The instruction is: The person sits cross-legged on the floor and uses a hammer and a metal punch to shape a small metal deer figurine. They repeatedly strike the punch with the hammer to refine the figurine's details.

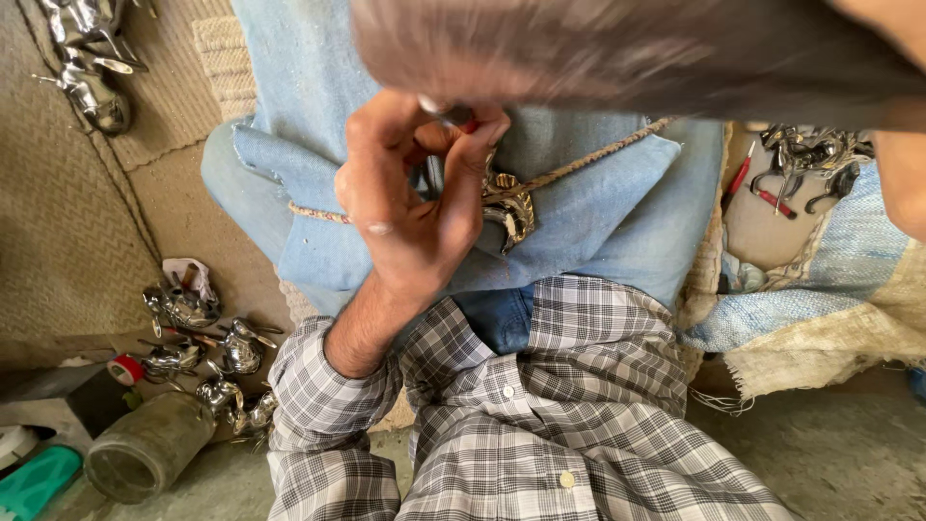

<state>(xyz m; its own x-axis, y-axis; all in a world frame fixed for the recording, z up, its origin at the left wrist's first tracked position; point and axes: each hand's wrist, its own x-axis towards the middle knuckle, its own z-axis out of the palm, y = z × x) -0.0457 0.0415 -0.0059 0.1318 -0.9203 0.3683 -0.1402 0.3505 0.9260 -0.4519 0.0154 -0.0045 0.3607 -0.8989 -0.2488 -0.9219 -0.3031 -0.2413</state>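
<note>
Head view: the left hand curls its fingers tightly around a thin tool with a red tip, held just above a small shiny metal figure that lies on the blue cloth across the lap, beside a braided cord. The right hand shows only at the frame's edge; I cannot tell whether it grips anything. More shiny metal pieces lie on the floor at left, near a grey cylinder.
</note>
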